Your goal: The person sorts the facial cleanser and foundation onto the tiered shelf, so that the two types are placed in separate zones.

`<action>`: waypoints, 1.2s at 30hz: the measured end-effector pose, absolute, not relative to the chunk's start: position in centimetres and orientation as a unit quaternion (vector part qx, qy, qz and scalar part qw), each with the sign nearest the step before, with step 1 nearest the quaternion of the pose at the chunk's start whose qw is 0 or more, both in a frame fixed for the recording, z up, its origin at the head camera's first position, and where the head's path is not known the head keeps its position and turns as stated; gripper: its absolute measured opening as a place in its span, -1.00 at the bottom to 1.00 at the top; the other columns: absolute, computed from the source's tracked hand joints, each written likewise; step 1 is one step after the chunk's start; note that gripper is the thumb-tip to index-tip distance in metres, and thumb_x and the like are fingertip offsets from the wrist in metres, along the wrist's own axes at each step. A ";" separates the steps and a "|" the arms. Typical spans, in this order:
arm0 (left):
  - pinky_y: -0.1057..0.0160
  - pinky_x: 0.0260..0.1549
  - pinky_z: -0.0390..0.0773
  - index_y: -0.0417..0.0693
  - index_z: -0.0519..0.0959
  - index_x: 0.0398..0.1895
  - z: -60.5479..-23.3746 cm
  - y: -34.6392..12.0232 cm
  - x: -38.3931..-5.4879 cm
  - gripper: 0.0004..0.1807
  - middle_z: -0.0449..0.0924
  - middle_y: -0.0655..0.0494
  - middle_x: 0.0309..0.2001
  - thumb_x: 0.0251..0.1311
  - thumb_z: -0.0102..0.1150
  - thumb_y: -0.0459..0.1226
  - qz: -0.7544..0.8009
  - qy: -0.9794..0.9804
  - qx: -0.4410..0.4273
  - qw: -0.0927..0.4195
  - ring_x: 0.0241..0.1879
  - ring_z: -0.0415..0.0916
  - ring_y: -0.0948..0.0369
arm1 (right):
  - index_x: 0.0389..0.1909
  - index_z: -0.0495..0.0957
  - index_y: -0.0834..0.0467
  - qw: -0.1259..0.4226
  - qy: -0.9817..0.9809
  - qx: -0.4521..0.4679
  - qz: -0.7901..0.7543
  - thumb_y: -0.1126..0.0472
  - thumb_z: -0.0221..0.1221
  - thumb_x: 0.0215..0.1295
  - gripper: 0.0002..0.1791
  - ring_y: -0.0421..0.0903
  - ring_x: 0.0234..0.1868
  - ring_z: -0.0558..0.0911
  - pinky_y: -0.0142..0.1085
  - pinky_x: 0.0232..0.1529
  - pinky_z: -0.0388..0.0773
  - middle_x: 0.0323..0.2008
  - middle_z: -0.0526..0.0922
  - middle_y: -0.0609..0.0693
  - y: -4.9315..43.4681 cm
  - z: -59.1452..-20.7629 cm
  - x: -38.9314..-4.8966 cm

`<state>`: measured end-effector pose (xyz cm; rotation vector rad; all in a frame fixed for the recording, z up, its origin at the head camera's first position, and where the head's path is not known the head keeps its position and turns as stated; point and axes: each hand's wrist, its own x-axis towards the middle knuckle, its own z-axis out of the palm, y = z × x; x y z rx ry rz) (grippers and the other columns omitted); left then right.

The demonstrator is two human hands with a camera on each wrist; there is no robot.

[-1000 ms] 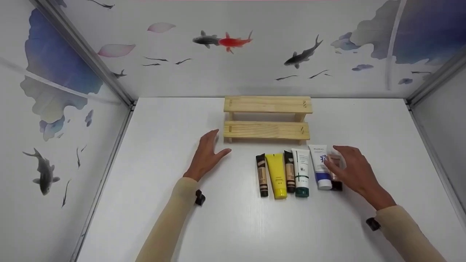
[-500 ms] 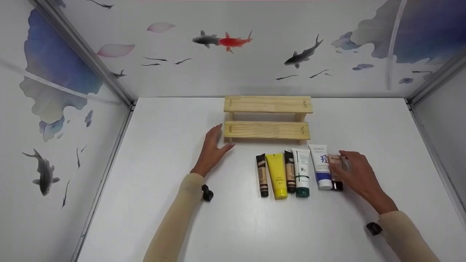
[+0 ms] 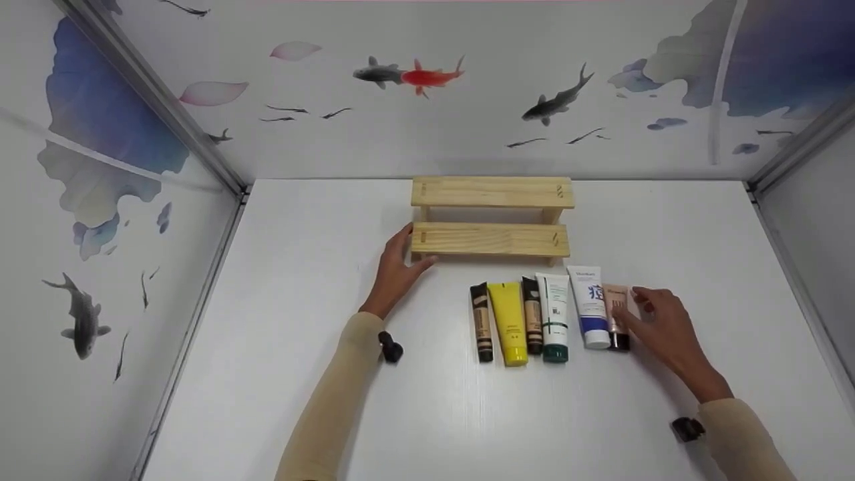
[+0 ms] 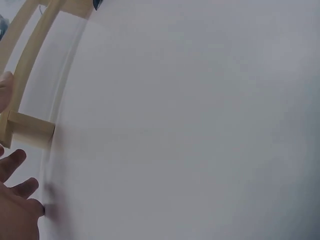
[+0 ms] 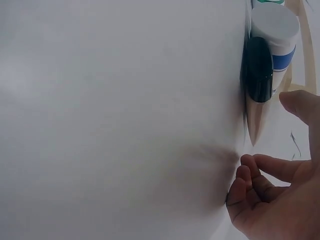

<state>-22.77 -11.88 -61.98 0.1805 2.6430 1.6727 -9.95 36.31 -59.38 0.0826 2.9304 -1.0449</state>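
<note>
A two-step wooden rack [image 3: 491, 239] stands at the back of the table. My left hand [image 3: 394, 277] is at its left end, thumb by the front edge of the lower step and fingers spread beside it. In the left wrist view, the fingers lie near the rack's leg [image 4: 32, 130]. My right hand [image 3: 668, 327] is by a tan tube with a black cap [image 3: 618, 297], its thumb overlapping the tube and its bent fingers on the far right side. The right wrist view has a gap between thumb and fingers. A white tube with a blue band [image 3: 586, 300] lies alongside.
Left of these lie a white tube with a green cap [image 3: 554, 310], a yellow tube [image 3: 507, 321], and two slim black-and-tan tubes, one at the row's left end [image 3: 480, 327]. White panels printed with fish enclose the white table [image 3: 494, 427] at the back and sides.
My left hand has moved right and away from me, up to the rack's end. My right hand has shifted right and slightly nearer, off the white tube to the tan one.
</note>
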 end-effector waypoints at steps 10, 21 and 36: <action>0.04 0.71 -0.08 -0.09 0.14 0.79 -62.7 -11.4 -23.2 0.07 0.23 -0.13 0.70 0.39 0.55 -0.03 0.561 0.825 0.061 -0.012 0.71 0.11 -0.01 | 0.49 0.42 0.47 0.033 0.938 0.037 -0.344 -0.22 0.31 0.58 -0.12 0.33 0.21 0.47 0.29 0.26 0.46 0.25 0.51 0.42 36.0 -59.7 -9.9; 0.00 0.64 0.17 -0.03 0.15 0.80 -63.4 -10.7 -23.3 0.03 0.24 -0.11 0.70 0.43 0.50 0.02 0.576 0.815 0.050 -0.026 0.70 0.13 0.00 | 0.47 0.42 0.50 0.027 0.936 0.064 -0.346 -0.19 0.33 0.56 -0.12 0.27 0.15 0.43 0.12 0.16 0.43 0.22 0.51 0.41 35.3 -59.9 -10.0; 0.07 0.61 0.24 0.01 0.16 0.80 -63.1 -10.6 -23.0 0.02 0.28 -0.06 0.69 0.42 0.52 -0.04 0.582 0.811 0.044 -0.025 0.67 0.21 0.04 | 0.28 0.55 0.45 0.045 0.927 0.122 -0.353 -0.21 0.32 0.56 -0.24 0.13 -0.05 0.56 -0.34 -0.19 0.50 0.01 0.68 0.34 34.9 -59.1 -10.6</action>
